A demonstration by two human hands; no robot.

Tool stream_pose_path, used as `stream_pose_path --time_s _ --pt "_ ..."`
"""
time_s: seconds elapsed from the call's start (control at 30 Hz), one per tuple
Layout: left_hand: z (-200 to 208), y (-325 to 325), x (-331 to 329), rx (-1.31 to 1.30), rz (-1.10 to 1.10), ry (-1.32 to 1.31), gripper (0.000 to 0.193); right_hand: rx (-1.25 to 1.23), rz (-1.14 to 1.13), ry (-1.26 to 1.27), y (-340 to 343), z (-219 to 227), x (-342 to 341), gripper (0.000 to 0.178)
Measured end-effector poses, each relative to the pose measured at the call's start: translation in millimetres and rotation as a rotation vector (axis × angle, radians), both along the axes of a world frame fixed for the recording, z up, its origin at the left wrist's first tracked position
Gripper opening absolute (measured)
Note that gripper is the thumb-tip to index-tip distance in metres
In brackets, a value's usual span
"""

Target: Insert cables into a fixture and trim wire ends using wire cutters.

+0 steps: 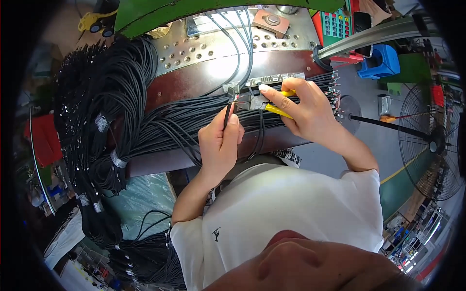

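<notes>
Black cable rises from the left hand's pinching grip, its long axis and connector pointing away from the body, over the surface. Yellow-handled pliers, clasped in the right hand's grip, lie nearly crosswise just to its right; contact is unclear.

Left hand: one, bare, closed in a pinch; thumb pointing upward, its tip near the index fingertip, remaining fingers curled in. Left forearm: bare, slanting down and left from its fingers. Right hand: one, bare, just right of the left fingers, closed; one finger stretched leftward, others bent. Right forearm: bare, running down and right from its fingers; elbow bent.
</notes>
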State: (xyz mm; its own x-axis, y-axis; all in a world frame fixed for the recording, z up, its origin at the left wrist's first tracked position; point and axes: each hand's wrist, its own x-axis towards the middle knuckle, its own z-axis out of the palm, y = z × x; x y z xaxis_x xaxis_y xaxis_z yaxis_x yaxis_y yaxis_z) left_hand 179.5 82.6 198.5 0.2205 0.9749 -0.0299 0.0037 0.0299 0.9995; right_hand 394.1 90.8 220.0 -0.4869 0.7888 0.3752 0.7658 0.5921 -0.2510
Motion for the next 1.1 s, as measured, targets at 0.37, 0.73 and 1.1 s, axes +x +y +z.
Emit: stream_pose_path --time_s 0.37,0.73,1.1 --pt "7 13 -14 0.539 -0.054 0.432 0.038 -0.074 0.001 -0.065 -6 17 -4 0.068" --pt "6 8 -8 0.438 -0.002 0.229 0.035 -0.471 0.132 0.363 -3 8 -1 0.060" --pt "5 22 2 -0.201 -0.081 -0.329 0.034 -0.140 -0.165 0.278 4 1 12 0.062"
